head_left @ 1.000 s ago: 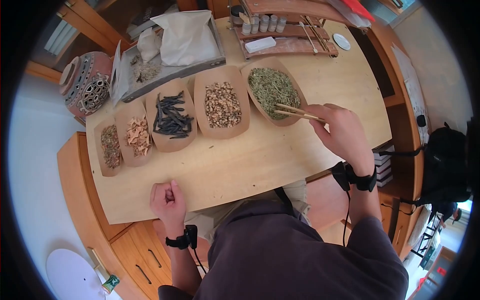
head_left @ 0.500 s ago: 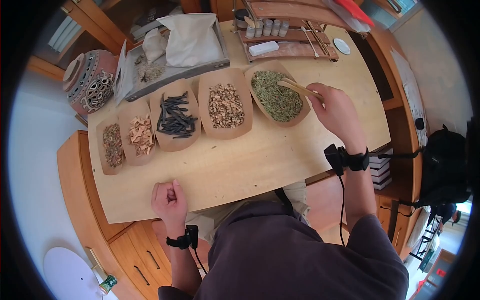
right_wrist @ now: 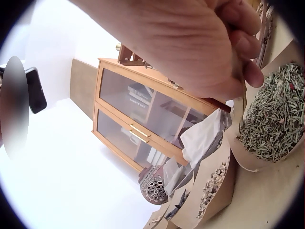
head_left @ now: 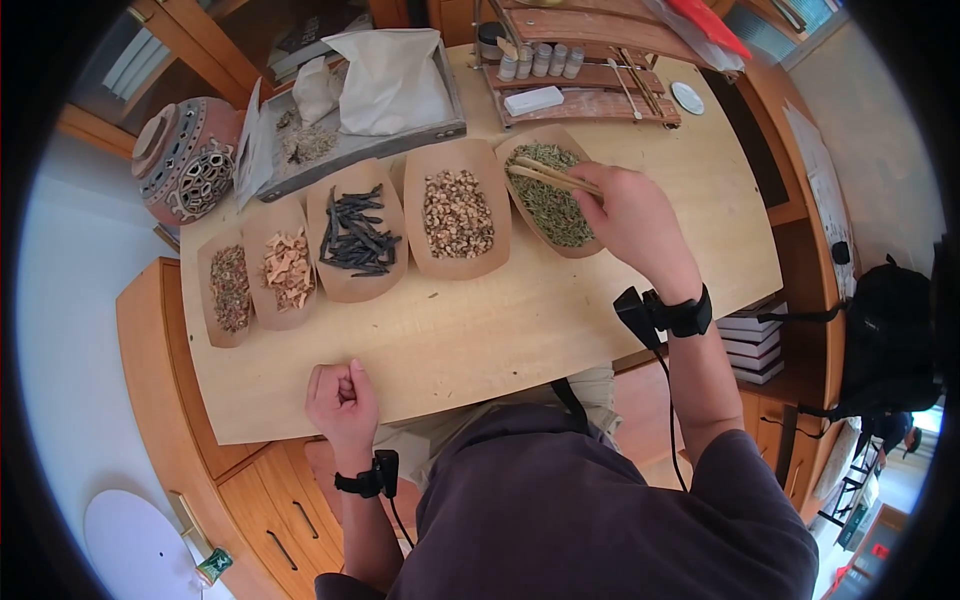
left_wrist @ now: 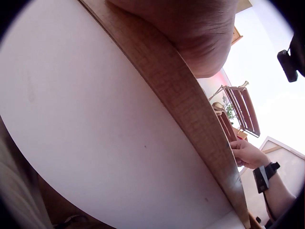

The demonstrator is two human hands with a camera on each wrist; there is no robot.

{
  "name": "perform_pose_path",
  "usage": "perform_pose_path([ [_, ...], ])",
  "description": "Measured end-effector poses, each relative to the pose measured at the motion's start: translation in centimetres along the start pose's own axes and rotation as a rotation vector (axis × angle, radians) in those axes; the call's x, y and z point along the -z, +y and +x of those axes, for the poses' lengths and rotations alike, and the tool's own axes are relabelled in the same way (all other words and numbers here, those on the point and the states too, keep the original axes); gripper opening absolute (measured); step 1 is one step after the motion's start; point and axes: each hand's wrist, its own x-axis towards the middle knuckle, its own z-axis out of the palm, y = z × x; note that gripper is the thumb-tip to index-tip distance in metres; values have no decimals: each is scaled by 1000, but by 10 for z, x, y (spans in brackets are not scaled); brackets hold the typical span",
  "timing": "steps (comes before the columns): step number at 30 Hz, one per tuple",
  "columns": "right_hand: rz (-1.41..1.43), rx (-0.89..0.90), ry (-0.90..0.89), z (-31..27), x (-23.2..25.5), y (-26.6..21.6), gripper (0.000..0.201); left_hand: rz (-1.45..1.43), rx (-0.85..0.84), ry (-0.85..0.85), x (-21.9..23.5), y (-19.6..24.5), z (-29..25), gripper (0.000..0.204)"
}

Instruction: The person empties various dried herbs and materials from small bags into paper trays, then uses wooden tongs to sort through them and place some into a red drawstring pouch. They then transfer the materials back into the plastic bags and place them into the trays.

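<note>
Nearest the person, the left hand (head_left: 342, 400) rests at the front edge of the table (head_left: 430, 340), fingers curled in with nothing visible in them — probably parked there to stay clear of the other's work. Further out, the right hand (head_left: 640, 220) pinches a pair of wooden tongs (head_left: 553, 178) near their back end, likely so that the hand shades little of what lies below. Their tips are over the green dried herb (head_left: 560, 215), which lies heaped in the rightmost paper tray (head_left: 552, 134); whether they hold any, one cannot tell. The tray of mottled grains (head_left: 458, 215) stands just beside, in a row perhaps spread for easy reach. Beyond, the white bag (head_left: 390, 85) sits back in a grey tray (head_left: 350, 163), seemingly out of the way.
</note>
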Motion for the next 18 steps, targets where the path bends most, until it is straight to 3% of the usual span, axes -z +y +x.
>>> perform_pose_path([
  [6,-18,23,146,-3,-3,13,22,9,-14,-1,0,-1,0,28],
  [9,-25,-83,97,-4,6,16,19,12,-19,-5,-1,-1,0,27],
  [18,71,-184,12,-43,30,23,18,8,-15,-15,1,2,0,25],
])
